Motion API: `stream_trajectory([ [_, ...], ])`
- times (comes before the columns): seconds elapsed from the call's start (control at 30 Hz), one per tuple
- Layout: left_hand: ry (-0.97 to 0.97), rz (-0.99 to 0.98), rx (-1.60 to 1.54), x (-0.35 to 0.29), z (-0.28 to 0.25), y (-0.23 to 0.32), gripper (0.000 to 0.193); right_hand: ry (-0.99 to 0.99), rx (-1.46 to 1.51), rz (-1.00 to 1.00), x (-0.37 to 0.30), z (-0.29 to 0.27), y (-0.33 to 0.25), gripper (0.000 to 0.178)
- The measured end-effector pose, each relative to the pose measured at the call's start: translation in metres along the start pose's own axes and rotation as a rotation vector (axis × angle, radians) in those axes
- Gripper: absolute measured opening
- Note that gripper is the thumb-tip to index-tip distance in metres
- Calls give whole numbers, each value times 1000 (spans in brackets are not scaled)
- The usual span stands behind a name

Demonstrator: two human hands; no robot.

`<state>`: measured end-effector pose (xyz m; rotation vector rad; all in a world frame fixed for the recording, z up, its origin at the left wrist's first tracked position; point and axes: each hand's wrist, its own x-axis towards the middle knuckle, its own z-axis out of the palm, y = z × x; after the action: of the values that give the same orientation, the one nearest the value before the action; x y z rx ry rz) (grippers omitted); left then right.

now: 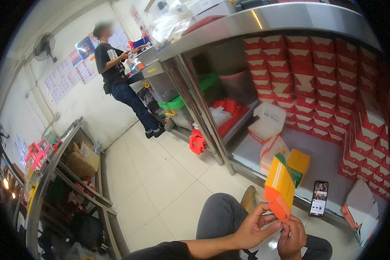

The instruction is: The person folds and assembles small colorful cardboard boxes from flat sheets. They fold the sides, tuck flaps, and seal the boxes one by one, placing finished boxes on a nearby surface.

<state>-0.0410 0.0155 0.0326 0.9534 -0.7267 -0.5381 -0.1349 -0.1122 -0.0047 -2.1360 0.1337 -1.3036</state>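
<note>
Over my lap I hold a small yellow and orange carton [280, 184] with a green edge, standing tilted upward. My left hand [256, 229] is closed on its orange lower end, fingers behind and thumb in front. The fingers of my right hand [293, 239] pinch the bottom corner of that same end, close to my left thumb. Just behind the carton, on the low shelf [247, 149], lies another yellow and green box [300, 163]. A stack of folded white and orange cartons [271, 151] rests beside it.
Rows of red and white boxes [314, 82] fill the shelf's back and right. A phone [319, 198] with a lit screen lies at its front edge; an opened white box [269, 119] sits farther in. Metal table legs [199, 104] rise ahead. Another person [117, 69] stands at the far counter.
</note>
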Motion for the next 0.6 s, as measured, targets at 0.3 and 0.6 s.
stream_trajectory([
  [0.3,-162,98,886,28,-1,-6,21,174,444,502,-13,-16,21,15],
  [0.6,1,-537,128,31,-12,-50,17,-24,101,182,7,-25,39,24],
])
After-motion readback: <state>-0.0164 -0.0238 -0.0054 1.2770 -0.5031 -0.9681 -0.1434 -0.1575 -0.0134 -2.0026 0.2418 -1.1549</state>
